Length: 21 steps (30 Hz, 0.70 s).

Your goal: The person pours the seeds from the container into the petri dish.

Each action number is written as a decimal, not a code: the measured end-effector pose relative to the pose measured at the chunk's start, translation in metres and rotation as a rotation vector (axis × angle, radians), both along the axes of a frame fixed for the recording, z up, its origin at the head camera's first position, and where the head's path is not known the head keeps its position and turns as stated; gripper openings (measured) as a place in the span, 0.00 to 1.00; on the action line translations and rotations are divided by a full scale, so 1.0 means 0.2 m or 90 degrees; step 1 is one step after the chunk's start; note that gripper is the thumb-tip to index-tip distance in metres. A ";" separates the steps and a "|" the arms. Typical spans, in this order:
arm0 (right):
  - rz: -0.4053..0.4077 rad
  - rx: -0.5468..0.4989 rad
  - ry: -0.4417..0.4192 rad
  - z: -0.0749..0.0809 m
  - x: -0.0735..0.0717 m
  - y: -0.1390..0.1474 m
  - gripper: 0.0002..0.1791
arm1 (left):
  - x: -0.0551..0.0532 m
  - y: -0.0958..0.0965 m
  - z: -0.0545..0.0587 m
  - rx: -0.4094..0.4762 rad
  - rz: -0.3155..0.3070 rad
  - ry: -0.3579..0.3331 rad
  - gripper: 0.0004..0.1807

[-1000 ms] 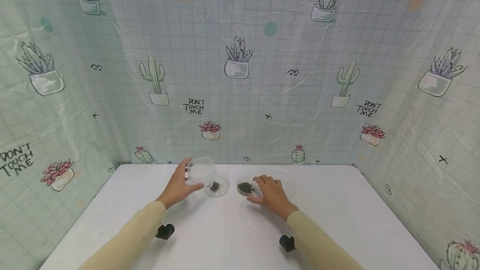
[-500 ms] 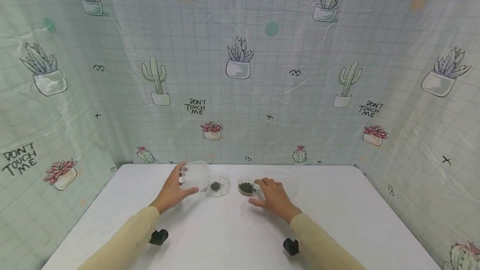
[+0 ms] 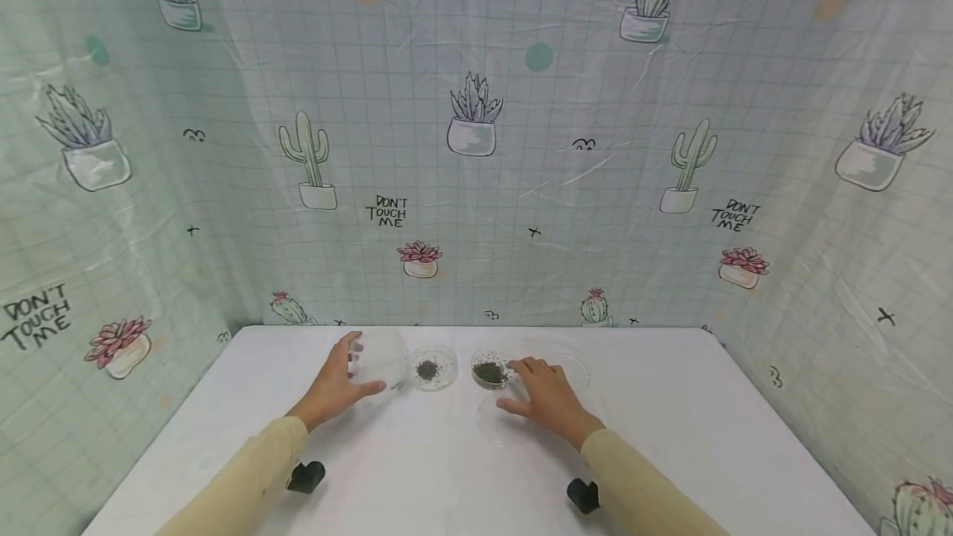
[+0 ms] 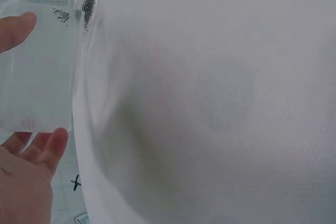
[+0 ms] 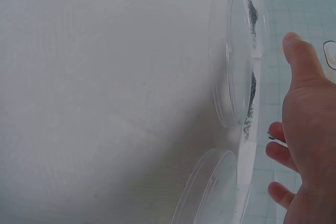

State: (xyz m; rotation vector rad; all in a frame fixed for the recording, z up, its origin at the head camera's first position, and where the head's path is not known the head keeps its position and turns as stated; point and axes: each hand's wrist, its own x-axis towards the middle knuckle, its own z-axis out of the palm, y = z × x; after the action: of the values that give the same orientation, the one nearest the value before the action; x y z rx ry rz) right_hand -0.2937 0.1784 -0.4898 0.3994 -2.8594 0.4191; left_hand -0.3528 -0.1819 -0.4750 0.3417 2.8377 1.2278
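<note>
My left hand point(image 3: 331, 383) holds a translucent plastic container point(image 4: 44, 72) between thumb and fingers, low over the table at the left of the dishes. Just right of it stands a petri dish point(image 3: 445, 356) with a small heap of dark granules point(image 3: 427, 370). A second petri dish point(image 3: 477, 382) contains a larger dark heap point(image 3: 488, 373). Beside that dish hovers my right hand point(image 3: 547, 399), its fingers spread and nothing in them. Two clear round dish parts lie near it: one in front point(image 3: 493, 428), one behind to the right point(image 3: 581, 366).
The white table point(image 3: 447, 478) ends at the back against a cactus-print curtain point(image 3: 476, 189), which also hangs at both sides. A black wrist mount point(image 3: 307, 476) shows under the left sleeve, another mount point(image 3: 583, 495) under the right sleeve.
My left hand has moved left and down with the translucent container, away from the left petri dish, which now shows fully. The right hand has barely moved.
</note>
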 end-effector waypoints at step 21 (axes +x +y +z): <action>0.023 0.023 0.002 -0.01 0.05 0.02 0.36 | 0.01 -0.02 -0.04 -0.029 0.016 -0.015 0.59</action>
State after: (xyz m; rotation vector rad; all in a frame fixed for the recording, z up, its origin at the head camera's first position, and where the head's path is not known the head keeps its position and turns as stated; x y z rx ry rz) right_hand -0.2841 0.1824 -0.4923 0.4585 -2.8635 0.3732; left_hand -0.3515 -0.1864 -0.4835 0.2892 2.8537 1.1614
